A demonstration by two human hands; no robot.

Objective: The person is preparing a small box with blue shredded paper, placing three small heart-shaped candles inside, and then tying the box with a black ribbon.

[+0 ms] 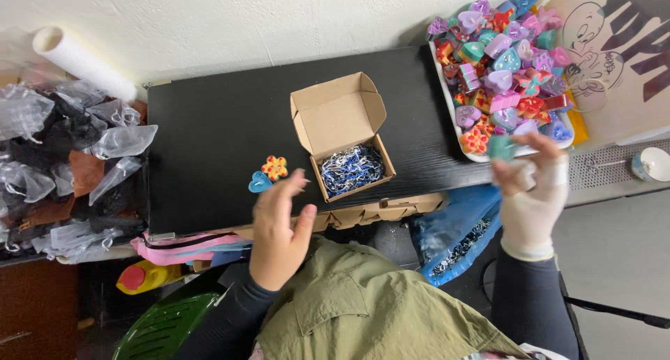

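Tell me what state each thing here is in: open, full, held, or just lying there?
Cardboard box: lid open, shredded blue and white filler inside.
White tray: heaped with colourful heart-shaped pieces.
Teal piece: held in the right hand fingers.
Left hand: open, holding nothing.
Blue heart and orange flower piece: lying loose on the black table.

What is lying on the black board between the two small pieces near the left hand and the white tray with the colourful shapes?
In the head view, an open cardboard box with blue and white shredded filling sits between the two small pieces and the white tray.
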